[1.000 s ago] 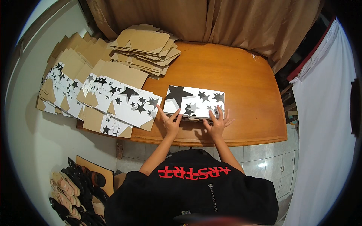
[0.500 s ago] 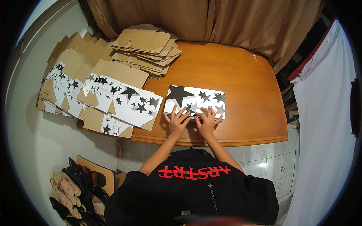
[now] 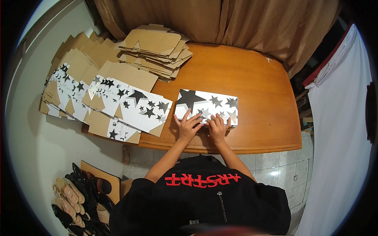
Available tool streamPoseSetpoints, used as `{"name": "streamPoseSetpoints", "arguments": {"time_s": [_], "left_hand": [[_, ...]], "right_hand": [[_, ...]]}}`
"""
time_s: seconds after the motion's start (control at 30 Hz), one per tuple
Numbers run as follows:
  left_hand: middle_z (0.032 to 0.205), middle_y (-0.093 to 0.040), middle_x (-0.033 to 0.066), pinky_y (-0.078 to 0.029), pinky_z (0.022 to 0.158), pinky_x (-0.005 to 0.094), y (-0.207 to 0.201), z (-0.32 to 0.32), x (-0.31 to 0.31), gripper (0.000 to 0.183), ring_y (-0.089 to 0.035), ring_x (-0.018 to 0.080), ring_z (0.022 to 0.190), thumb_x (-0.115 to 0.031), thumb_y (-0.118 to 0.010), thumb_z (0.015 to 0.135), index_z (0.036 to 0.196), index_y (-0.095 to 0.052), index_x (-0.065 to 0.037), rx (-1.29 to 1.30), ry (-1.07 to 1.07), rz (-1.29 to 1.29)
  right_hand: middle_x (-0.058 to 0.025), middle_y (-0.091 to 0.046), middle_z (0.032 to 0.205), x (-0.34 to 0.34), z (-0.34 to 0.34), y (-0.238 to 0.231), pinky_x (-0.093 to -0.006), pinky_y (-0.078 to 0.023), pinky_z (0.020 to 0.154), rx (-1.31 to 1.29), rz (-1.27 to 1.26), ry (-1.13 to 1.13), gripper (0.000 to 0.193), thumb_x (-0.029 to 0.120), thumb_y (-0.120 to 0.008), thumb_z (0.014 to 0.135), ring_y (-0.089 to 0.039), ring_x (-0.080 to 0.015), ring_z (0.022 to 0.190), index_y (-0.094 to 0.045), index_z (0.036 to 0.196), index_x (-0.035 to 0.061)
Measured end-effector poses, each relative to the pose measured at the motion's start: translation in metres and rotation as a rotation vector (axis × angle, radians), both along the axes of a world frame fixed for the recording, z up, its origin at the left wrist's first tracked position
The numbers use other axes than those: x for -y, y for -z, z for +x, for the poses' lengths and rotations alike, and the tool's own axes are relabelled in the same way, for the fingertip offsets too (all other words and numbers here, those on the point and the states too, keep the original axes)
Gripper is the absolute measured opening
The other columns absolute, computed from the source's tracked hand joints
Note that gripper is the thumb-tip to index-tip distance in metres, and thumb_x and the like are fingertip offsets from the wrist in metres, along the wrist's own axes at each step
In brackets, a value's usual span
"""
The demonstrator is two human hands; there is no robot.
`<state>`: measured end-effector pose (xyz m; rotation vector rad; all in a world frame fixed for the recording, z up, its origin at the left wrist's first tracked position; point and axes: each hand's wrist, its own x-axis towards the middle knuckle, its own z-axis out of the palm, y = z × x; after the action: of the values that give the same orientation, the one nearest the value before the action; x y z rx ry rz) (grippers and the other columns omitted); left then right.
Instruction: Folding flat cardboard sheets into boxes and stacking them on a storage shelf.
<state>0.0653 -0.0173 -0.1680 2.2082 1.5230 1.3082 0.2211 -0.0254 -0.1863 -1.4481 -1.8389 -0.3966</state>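
Note:
A white cardboard box (image 3: 217, 100) printed with black and grey stars lies on the wooden table in front of me, its long side toward me. My left hand (image 3: 187, 126) rests at the left part of its near edge, fingers spread over the top. Close beside it, my right hand (image 3: 217, 129) touches the same edge further right, with its fingers apart and bent onto the top. Both hands are open and press on the box rather than wrap round it. The box's near wall is mostly hidden by my hands.
Flat star-printed box blanks (image 3: 143, 112) overlap at the table's left. Behind them rises a stack of folded brown cardboard (image 3: 153, 45). The wooden table (image 3: 264, 98) ends at a curved right edge. Shoes (image 3: 73, 196) are at lower left; a brown curtain (image 3: 260, 27) hangs behind, a white cloth (image 3: 338, 118) at right.
My right fingers have drawn in and bent more at the box's near edge. The left fingers stay spread. The whole view has shifted slightly; the box sits in the same place on the table.

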Motion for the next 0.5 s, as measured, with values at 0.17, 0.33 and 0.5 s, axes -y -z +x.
{"name": "streamPoseSetpoints", "arguments": {"time_s": [0.17, 0.33, 0.5], "left_hand": [[0.106, -0.063, -0.0104, 0.003, 0.102, 0.0604, 0.008, 0.001, -0.008, 0.009, -0.046, 0.019, 0.119, -0.027, -0.07, 0.073, 0.077, -0.068, -0.02, -0.025, 0.021, 0.034], [0.104, -0.063, -0.011, 0.001, 0.102, 0.0611, 0.008, -0.006, -0.009, 0.006, -0.048, 0.0183, 0.115, -0.023, -0.069, 0.073, 0.077, -0.067, -0.018, -0.066, 0.038, 0.101], [0.109, -0.061, -0.0024, -0.015, 0.103, 0.0578, 0.001, -0.016, -0.003, 0.008, -0.046, 0.0244, 0.115, -0.016, -0.066, 0.076, 0.083, -0.069, -0.014, 0.002, -0.178, 0.059]], "right_hand": [[0.0003, -0.06, 0.095, -0.003, -0.001, 0.001, -0.0519, -0.022, 0.098, -0.007, -0.012, -0.008, 0.013, 0.027, -0.062, 0.078, -0.055, -0.0187, 0.101, -0.059, 0.08, 0.015], [-0.0067, -0.057, 0.096, -0.013, 0.012, -0.052, -0.054, -0.025, 0.096, -0.164, -0.348, -0.07, 0.021, 0.03, -0.064, 0.077, -0.052, -0.0242, 0.099, -0.061, 0.084, 0.0107], [-0.0135, -0.049, 0.119, -0.055, 0.048, -0.069, -0.0592, -0.018, 0.099, -0.17, -0.361, 0.078, 0.041, 0.04, -0.063, 0.075, -0.037, -0.0296, 0.12, -0.059, 0.103, 0.0095]]}}
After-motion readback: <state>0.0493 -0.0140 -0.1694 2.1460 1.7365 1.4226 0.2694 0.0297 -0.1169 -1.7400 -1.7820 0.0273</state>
